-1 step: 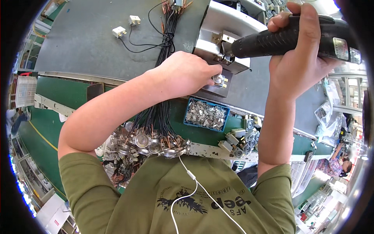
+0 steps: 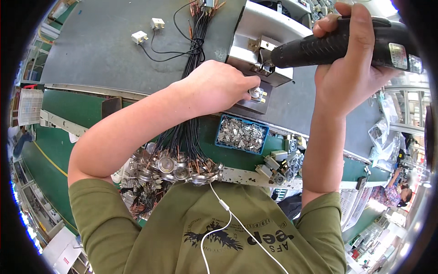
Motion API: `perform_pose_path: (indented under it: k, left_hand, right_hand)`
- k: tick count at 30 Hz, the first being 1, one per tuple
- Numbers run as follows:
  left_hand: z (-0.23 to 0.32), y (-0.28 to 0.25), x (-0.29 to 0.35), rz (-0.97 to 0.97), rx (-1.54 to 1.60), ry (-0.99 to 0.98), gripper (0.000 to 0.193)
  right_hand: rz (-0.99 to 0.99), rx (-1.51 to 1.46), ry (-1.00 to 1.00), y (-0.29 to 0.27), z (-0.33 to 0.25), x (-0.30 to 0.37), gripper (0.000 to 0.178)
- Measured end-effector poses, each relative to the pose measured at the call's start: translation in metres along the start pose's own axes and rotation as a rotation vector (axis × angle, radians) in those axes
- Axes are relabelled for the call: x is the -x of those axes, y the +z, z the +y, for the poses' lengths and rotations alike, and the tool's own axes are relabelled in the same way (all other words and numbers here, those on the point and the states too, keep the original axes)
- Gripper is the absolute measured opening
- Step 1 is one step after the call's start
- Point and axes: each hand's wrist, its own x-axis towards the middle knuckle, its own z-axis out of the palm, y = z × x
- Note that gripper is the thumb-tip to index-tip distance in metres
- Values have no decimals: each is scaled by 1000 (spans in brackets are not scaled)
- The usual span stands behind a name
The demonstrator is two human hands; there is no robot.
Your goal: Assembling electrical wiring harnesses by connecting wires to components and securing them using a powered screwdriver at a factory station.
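Observation:
My right hand (image 2: 346, 55) is wrapped round a black electric screwdriver (image 2: 315, 44), held almost level. Its nose meets a small metal fixture (image 2: 266, 55) on the front of a bent sheet-metal housing (image 2: 248, 45); the tip itself is hidden there. Just below and left of the fixture, my left hand (image 2: 223, 86) is closed, thumb and fingers pinching a small pale part with brass terminals (image 2: 258, 94). That part is over a flat dark metal block (image 2: 255, 106). My fingers cover much of it.
A blue tray of small metal brackets (image 2: 242, 134) sits below my left hand. Beside it are several white-and-grey parts (image 2: 283, 162). Black wires (image 2: 194, 59) run under my left forearm to round metal pieces (image 2: 171, 166). Two white connectors (image 2: 139, 37) lie at the far left.

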Motion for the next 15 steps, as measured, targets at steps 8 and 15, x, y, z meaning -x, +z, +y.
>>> perform_pose_path:
  k: [8,15]
  left_hand:
    - [2,1,1,-28,-3,-23,31]
    - [-11,21,7,149,71,41,22]
  right_hand:
    - [-184,164,-14,10,-12,3,29]
    - [-153,21,11,1,-4,4,22]
